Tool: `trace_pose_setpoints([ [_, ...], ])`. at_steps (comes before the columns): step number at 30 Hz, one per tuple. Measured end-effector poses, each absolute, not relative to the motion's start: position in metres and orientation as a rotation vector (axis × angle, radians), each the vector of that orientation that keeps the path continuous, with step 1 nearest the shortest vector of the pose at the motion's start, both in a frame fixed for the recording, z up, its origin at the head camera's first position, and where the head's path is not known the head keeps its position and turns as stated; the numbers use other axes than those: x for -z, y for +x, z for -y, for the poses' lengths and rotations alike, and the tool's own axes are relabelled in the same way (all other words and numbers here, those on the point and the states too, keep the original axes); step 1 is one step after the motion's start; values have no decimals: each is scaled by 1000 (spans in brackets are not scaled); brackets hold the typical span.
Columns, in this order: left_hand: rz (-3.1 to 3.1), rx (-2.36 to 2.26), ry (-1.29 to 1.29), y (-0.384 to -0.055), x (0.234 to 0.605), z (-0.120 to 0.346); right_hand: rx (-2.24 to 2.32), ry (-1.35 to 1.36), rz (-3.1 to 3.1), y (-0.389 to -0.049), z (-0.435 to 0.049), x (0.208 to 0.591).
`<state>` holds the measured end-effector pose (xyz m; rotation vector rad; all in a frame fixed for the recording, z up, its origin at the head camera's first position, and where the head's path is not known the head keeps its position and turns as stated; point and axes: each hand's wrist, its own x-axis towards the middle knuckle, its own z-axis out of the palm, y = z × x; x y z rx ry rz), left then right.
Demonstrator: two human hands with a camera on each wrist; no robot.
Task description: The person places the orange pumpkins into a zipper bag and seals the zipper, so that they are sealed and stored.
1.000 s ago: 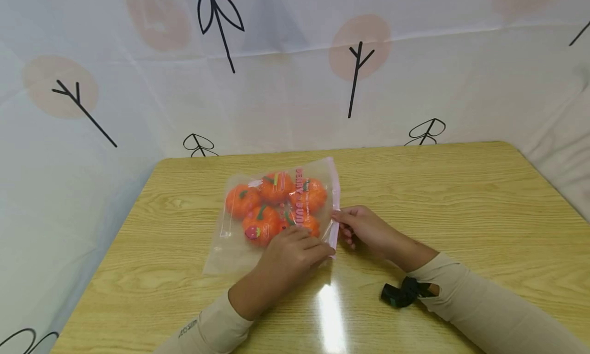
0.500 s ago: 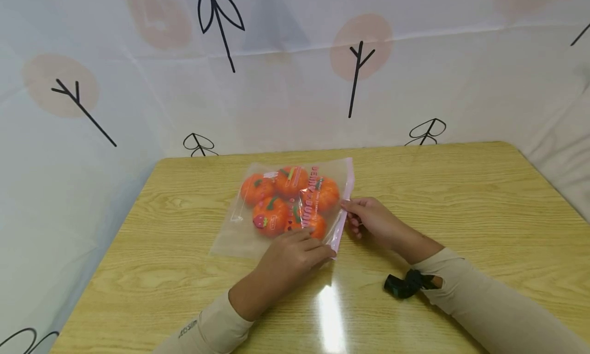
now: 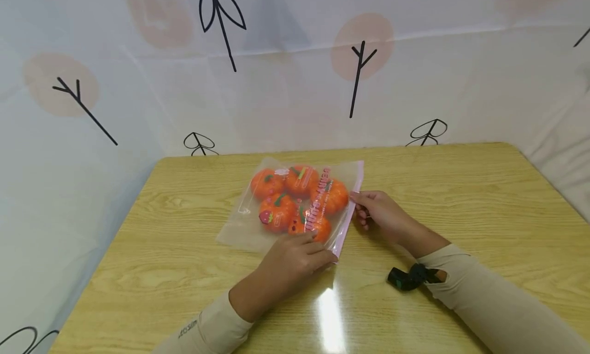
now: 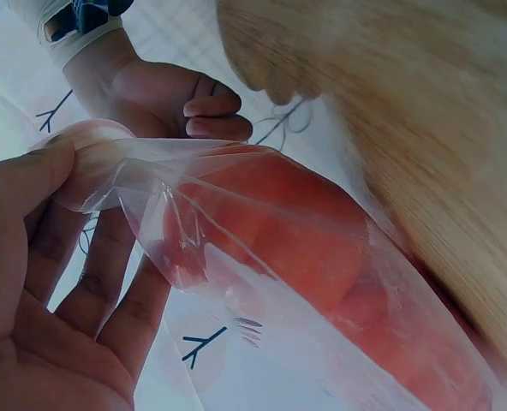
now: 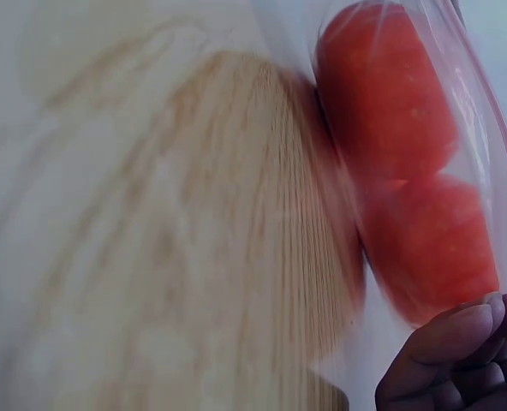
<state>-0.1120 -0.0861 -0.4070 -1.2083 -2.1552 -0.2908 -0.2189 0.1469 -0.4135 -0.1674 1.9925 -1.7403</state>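
Note:
A clear zip bag (image 3: pixel 244 226) with a pink zip strip (image 3: pixel 344 228) along its right edge lies on the table, printed with pink letters. Inside it sit several orange toy pumpkins (image 3: pixel 276 212) with green stems. My left hand (image 3: pixel 290 259) pinches the bag's near right corner, its fingers partly over the plastic; the left wrist view shows thumb and forefinger on the film. My right hand (image 3: pixel 380 213) pinches the pink strip partway toward its far end. In the right wrist view, the right fingers (image 5: pixel 450 338) grip the edge beside two pumpkins (image 5: pixel 390 94).
The wood-grain table (image 3: pixel 461 200) reaches back to a white cloth backdrop (image 3: pixel 286 98) printed with twigs and leaves. A black strap-like piece (image 3: pixel 407 278) hangs at the right sleeve (image 3: pixel 484 292). A bright reflection crosses the table's near middle.
The bag has swung so its zip edge points farther right and away. My right hand has moved right and up along the strip; the left hand stays at the near corner.

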Motion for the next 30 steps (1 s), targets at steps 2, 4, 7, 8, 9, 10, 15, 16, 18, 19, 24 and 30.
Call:
trace_pose_setpoints([
  [2,2168,285,-1207,-112,407,86,1755,-159,-1989,-220,-148,413],
  [4,2174,278,-1206,-111,407,86,1762,-160,-1987,-221,-149,413],
  [7,2171,276,-1214,-111,408,86,1761,-165,-1986,-222,-151,412],
  [8,2168,274,-1218,-111,408,86,1758,-166,-1986,-222,-151,412],
  [9,2167,274,-1222,-111,408,86,1754,-165,-1989,-222,-152,412],
  [10,2169,275,-1227,-110,408,86,1756,-162,-1988,-222,-152,412],
  [15,2187,267,-1244,-109,406,86,1757,-145,-2021,-223,-155,411],
  [16,2189,269,-1247,-108,406,86,1755,-143,-2031,-224,-155,410],
  [18,2189,273,-1252,-108,405,87,1745,-142,-2049,-224,-156,409],
  [19,2180,270,-1259,-108,406,88,1741,-142,-2056,-224,-156,409],
  [24,2172,261,-1277,-109,405,88,1745,-146,-2059,-226,-159,410],
  [30,2179,233,-1276,-108,405,87,1754,-140,-2057,-229,-162,410],
])
